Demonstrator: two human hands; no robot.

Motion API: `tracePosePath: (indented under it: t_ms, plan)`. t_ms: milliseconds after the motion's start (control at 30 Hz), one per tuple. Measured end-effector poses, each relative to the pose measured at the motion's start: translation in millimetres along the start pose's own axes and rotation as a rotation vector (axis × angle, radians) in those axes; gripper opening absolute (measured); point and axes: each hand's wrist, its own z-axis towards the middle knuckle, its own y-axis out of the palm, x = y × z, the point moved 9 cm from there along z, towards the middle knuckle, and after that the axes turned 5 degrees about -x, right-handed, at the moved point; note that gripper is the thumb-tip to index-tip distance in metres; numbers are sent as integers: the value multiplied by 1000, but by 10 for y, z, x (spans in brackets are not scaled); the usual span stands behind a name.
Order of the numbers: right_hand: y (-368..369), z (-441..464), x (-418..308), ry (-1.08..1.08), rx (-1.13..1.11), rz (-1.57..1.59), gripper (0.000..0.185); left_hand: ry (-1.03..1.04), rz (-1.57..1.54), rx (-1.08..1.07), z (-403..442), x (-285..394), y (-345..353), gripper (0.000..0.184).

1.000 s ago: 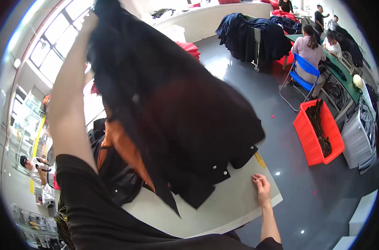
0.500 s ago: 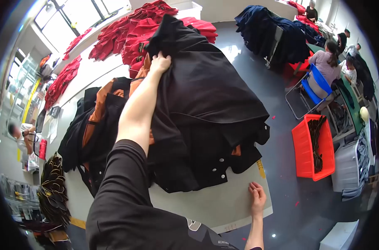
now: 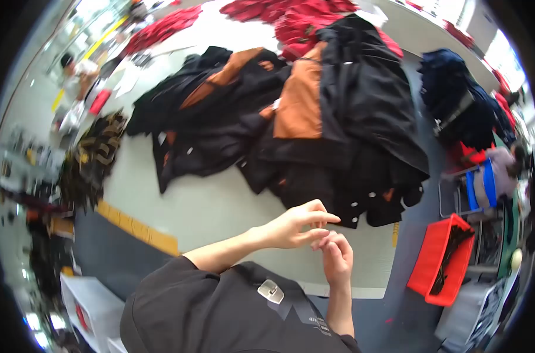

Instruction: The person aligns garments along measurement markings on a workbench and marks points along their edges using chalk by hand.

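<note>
My left hand (image 3: 295, 226) is over the near part of the table, its index finger and thumb stretched out and apart. Close against its fingertips is my right hand (image 3: 338, 257), its fingers curled together. Anything between the right fingers is too small to make out. Just beyond the hands lies a pile of black jackets (image 3: 367, 135) with white buttons along the lower edges. An orange lining panel (image 3: 300, 106) shows on the top one. To its left, more black garments (image 3: 220, 117) with orange linings lie bunched up.
Red garments (image 3: 302, 23) cover the table's far end. Right of the table (image 3: 214, 203) stand a red bin (image 3: 441, 259) with dark strips inside, a grey bin (image 3: 470, 315) and a rack of dark blue garments (image 3: 461, 100). A person sits on a blue chair (image 3: 482, 185). Camouflage-patterned pieces (image 3: 93, 159) hang at left.
My left hand has let go of the black jacket and come back towards my body, meeting my right hand. The top jacket now shows its orange lining. The view has turned left.
</note>
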Motion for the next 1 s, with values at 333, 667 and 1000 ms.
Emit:
tracePosePath:
  t_ms: [333, 667, 1000]
  plan:
    - [1235, 188, 486, 111, -63, 177, 20, 244, 350, 739, -1337, 289, -314, 21]
    - [1661, 256, 937, 155, 55, 52, 17, 155, 291, 932, -1950, 118, -680, 13]
    - [1250, 96, 971, 119, 71, 25, 21, 81, 613, 908, -1840, -625, -2972, 16]
